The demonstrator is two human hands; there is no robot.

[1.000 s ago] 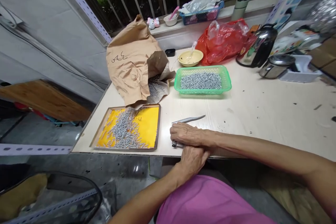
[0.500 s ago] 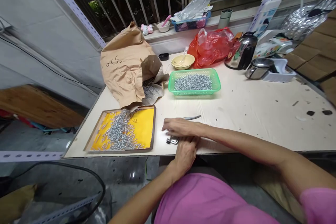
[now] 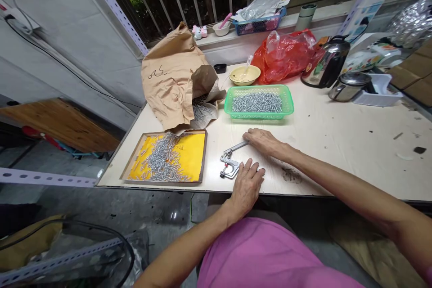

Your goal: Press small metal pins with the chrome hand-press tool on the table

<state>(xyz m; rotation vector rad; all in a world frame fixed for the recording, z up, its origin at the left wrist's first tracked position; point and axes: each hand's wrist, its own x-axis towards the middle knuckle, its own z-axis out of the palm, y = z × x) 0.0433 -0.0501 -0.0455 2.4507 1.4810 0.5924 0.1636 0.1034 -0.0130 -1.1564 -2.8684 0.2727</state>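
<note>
A metal hand tool [image 3: 232, 165] lies on the table, its two handles spread apart. My right hand [image 3: 265, 141] has its fingers wrapped over the end of the tool's upper handle. Over the lower handle, at the tool's right side, rests my left hand [image 3: 248, 185], palm down with its fingers stretched out. Left of the tool is a shallow tray [image 3: 204, 157] with a yellow bottom and a heap of small metal pieces. Beyond the tool stands a green basket [image 3: 258, 116] full of similar small pieces.
A brown paper bag [image 3: 172, 85] with metal pieces leans at the back left. Behind the basket are a cream bowl [image 3: 245, 75] and a red plastic bag [image 3: 281, 56]. A thermos jug [image 3: 329, 63] and a metal pot [image 3: 349, 86] stand at the back right.
My right hand has moved away from my left hand toward the back, and the upper handle is now raised. My left hand's fingers show spread. The view has shifted slightly.
</note>
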